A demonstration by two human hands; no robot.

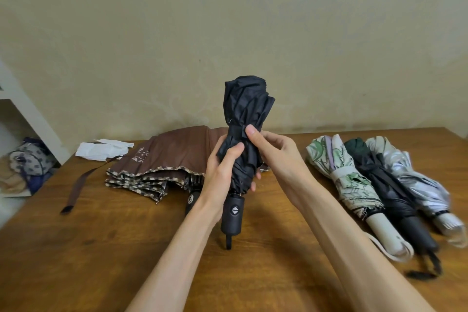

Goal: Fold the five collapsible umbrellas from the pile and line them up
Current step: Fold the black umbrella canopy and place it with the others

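On the wooden tabletop [101, 248], a brown umbrella [172, 157] lay loosely unfolded near the far edge, while floral [339, 175], dark [387, 185] and silver [415, 180] umbrellas lay bundled side by side toward the right edge. Above the middle, a black umbrella [244, 109] was held upright, handle down, the left hand [222, 175] gripping its canopy and the right hand [273, 149] pinching its folds.
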